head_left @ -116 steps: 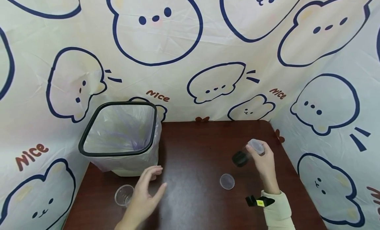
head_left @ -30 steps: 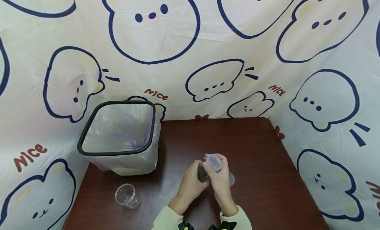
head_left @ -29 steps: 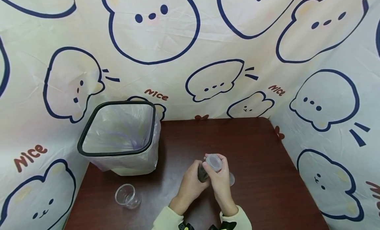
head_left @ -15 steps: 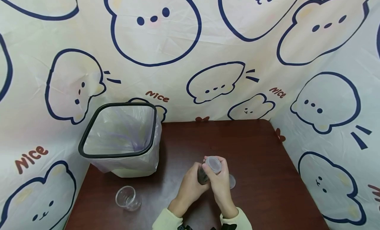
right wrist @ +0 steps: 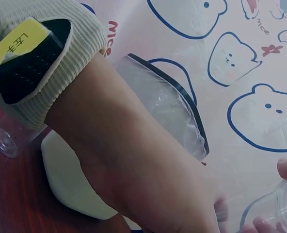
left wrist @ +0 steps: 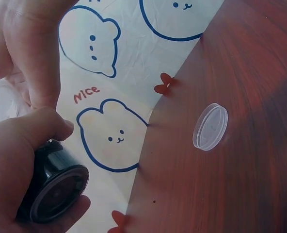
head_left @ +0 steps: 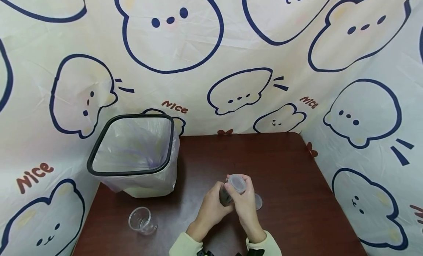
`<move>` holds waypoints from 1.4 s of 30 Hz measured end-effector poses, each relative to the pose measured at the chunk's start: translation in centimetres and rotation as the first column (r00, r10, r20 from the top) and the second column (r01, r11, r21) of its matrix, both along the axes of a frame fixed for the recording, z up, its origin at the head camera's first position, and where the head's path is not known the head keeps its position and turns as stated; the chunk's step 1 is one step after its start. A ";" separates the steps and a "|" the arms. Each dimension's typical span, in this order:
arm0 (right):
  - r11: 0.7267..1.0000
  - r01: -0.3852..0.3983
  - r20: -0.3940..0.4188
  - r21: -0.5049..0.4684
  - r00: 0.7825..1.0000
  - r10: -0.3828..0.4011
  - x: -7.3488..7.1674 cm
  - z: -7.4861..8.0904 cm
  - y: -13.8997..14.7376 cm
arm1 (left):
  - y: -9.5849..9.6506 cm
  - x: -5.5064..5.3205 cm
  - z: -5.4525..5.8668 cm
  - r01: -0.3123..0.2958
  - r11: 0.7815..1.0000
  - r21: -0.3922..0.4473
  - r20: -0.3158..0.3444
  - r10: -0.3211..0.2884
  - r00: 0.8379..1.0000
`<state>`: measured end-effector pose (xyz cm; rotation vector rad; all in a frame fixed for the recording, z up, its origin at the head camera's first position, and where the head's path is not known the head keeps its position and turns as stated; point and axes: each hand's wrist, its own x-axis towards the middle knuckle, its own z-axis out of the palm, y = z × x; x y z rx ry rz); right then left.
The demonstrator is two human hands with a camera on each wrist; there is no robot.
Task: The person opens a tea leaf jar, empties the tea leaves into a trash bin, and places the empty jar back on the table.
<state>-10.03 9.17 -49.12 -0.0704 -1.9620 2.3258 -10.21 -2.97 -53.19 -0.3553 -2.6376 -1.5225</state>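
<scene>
Both hands meet over the middle of the table in the head view. My left hand (head_left: 211, 206) grips a small, dark, glossy jar (head_left: 226, 198), its round base (left wrist: 58, 194) facing the left wrist camera. My right hand (head_left: 245, 204) holds a small clear plastic cup (head_left: 237, 183), right up against the jar's upper end. Fingers hide where the cup and jar come together. Behind the right hand, a clear round lid (left wrist: 211, 127) lies on the table, partly covered in the head view. In the right wrist view the clear cup (right wrist: 279, 211) shows at the lower right.
A black-rimmed bin (head_left: 130, 173) lined with a plastic bag stands at the back left. Another clear cup (head_left: 143, 221) is on the table (head_left: 281, 219) in front of it. Cartoon-printed cloth (head_left: 195, 94) borders the table behind and on the right.
Since the oldest frame, my left hand has come right from beside the other cup and taken the jar. My right hand has brought its cup left. Over the last second the hands stay nearly still.
</scene>
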 end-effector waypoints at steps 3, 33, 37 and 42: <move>1.000 -0.006 0.000 -0.005 1.000 0.006 0.0 0.0 0.1 | 0.0 0.1 0.0 0.006 1.000 0.005 0.001 -0.006 1.000; 0.994 -0.100 -0.023 0.039 0.995 0.101 -0.1 0.1 1.1 | -0.7 -0.3 0.2 0.081 0.997 0.012 0.037 -0.082 0.996; 0.993 -0.113 -0.018 0.032 0.993 0.114 -0.2 0.0 1.3 | -0.7 -0.3 0.2 0.084 0.996 0.022 0.034 -0.084 0.996; 0.989 -0.148 -0.024 0.009 0.989 0.148 -0.2 0.1 1.4 | -0.8 -0.2 0.3 0.093 0.995 0.041 0.030 -0.094 0.995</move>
